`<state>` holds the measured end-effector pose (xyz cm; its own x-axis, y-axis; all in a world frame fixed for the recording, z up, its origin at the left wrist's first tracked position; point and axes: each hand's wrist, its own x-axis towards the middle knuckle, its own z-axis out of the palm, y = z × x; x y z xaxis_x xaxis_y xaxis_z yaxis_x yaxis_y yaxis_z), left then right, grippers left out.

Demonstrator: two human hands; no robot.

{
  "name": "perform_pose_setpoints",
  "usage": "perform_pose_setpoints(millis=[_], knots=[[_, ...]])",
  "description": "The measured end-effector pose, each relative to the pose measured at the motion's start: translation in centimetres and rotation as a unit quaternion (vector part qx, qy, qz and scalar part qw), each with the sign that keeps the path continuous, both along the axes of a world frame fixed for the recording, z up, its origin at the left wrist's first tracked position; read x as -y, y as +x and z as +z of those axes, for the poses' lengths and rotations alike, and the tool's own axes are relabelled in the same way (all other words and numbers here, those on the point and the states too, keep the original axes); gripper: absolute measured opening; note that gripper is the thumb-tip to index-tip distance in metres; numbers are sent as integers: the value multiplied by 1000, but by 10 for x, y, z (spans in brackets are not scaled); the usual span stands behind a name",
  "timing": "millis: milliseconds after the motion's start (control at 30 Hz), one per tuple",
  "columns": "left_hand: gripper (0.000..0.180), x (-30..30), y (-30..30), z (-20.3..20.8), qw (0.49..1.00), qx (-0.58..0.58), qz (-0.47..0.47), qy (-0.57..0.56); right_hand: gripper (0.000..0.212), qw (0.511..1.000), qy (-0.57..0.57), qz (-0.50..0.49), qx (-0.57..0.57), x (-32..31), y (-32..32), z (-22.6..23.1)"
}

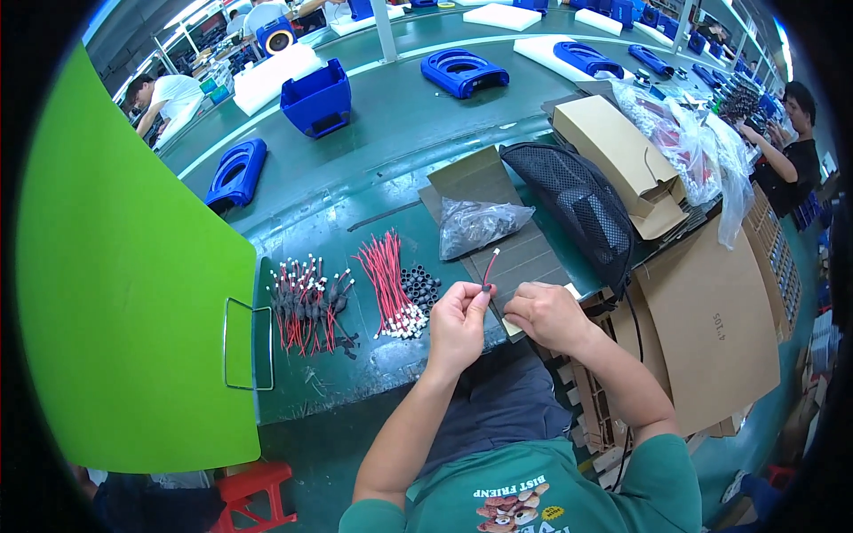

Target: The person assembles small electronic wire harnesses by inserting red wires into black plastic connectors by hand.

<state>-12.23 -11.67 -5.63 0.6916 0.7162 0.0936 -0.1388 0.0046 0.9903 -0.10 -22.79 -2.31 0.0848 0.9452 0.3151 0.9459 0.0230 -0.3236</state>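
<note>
My left hand [458, 329] pinches a short red wire [490, 268] with a white connector at its upper end. A small dark piece sits around the wire at my fingertips. Close by on the right, my right hand [549, 316] has its fingers closed beside a pale yellow strip [512, 327]; what they hold is hidden. Left of my hands lie a bundle of red wires [382, 271] with white connectors and a heap of small black rings [420, 288]. Farther left is a pile of red wires with dark lumps [308, 304] on them.
Ahead, a clear bag of dark parts [480, 226] rests on cardboard [524, 258]. A black mesh bag [577, 200] and an opened carton [613, 155] stand to the right. A green panel [142, 284] borders the left. Blue plastic housings [464, 71] lie on the belt beyond.
</note>
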Motion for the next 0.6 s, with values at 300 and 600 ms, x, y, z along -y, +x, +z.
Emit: perform_pose_setpoints(millis=[300,600], knots=[[11,-2,0,10,993,-87,-31,77,12,996,-37,-1,86,-7,-4,2],[8,21,-20,24,961,-35,-9,273,12,989,21,-53,-134,1,3,-16]])
